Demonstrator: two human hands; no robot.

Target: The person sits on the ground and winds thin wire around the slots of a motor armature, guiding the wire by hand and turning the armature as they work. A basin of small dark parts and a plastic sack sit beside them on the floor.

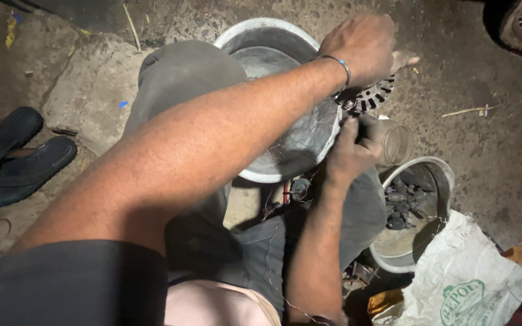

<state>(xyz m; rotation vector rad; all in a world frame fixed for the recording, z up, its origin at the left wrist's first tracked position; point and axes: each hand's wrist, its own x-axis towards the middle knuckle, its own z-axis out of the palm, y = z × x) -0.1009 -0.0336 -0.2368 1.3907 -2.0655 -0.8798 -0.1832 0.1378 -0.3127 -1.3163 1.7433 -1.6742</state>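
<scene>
Head view – both hands [357, 90] grip slotted stator [374, 96]

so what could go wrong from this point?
The left hand and right hand work close together on the slotted stator core; its edges might nick fingers. Loose thin wire trails over the lap and could snag. The glass jar lies by the right hand and may get knocked.
</scene>
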